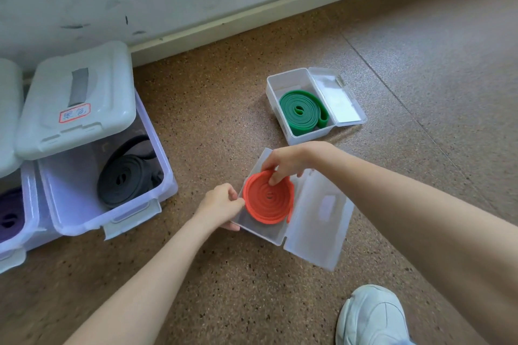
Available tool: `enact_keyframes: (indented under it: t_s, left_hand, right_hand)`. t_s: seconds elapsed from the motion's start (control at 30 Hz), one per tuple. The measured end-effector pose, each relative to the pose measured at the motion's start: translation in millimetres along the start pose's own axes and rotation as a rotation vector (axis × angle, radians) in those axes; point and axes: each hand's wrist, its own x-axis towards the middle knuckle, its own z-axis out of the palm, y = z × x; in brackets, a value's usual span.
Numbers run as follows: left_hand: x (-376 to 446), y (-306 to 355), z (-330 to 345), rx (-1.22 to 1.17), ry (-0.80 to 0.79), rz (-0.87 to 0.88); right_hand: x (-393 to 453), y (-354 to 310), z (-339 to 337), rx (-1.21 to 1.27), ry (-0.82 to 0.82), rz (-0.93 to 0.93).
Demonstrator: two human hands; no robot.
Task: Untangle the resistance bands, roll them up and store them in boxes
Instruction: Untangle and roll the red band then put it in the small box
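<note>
1. Step in hand looks like storing: the rolled red band is being settled into the small clear box on the floor, in the end of the box farthest from the person. It sits partly above the rim, coils a bit cone-shaped, so it's not fully seated yet.
2. Right hand is curled over the roll's far edge, fingertips pinching and pressing the coils. Left hand is gripping the box's left wall to steady it.
3. The box's hinged lid is lying open to the right.
4. Next move, best guess: the coils need pressing flat so nothing springs out, then the lid gets swung shut.
5. Already stored: green band in an open box nearer the wall, black band in the big bin on the left, purple band at the left edge.
</note>
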Motion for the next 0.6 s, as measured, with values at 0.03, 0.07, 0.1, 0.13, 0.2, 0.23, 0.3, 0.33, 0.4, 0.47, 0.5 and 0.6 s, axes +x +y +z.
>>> enact_keyframes:
  t_s: [0.03, 0.07, 0.1, 0.13, 0.2, 0.23, 0.3, 0.33, 0.4, 0.47, 0.5, 0.6]
  left_hand:
    - [-1, -1, 3, -0.021, 0.031, -0.017]
    - [-1, 0, 5, -0.024, 0.036, -0.016]
    - [-1, 0, 6, -0.001, 0.025, -0.011]
    - [-2, 0, 6, 0.016, 0.005, -0.004]
    - [0, -1, 5, -0.002, -0.025, 0.014]
    - [-1, -1, 6, -0.036, -0.031, 0.016]
    - [-4, -2, 10, -0.097, -0.022, 0.010]
    - [-5, -4, 13, -0.125, -0.010, 0.004]
    - [-6, -8, 16, -0.176, 0.037, -0.013]
    - [-5, -13, 16, -0.202, 0.091, -0.031]
    - [-6, -15, 15, -0.216, 0.111, -0.035]
    - [-7, -20, 16, -0.246, 0.158, -0.041]
  right_hand:
    - [-1, 1, 2, 0.024, -0.015, 0.016]
    - [-3, 2, 5, 0.044, -0.021, 0.026]
    - [-5, 2, 8, 0.064, -0.021, 0.030]
    - [-6, 2, 11, 0.088, -0.006, 0.024]
    - [-5, 1, 16, 0.118, 0.083, -0.022]
    - [-3, -1, 19, 0.117, 0.145, -0.041]
    - [5, -6, 27, 0.090, 0.273, -0.057]
    - [11, -10, 32, 0.078, 0.341, -0.064]
    - [20, -19, 38, 0.053, 0.477, -0.095]
    - [26, -26, 37, 0.002, 0.528, -0.148]
    - [27, -29, 35, -0.040, 0.518, -0.164]
    - [34, -31, 37, -0.154, 0.518, -0.155]
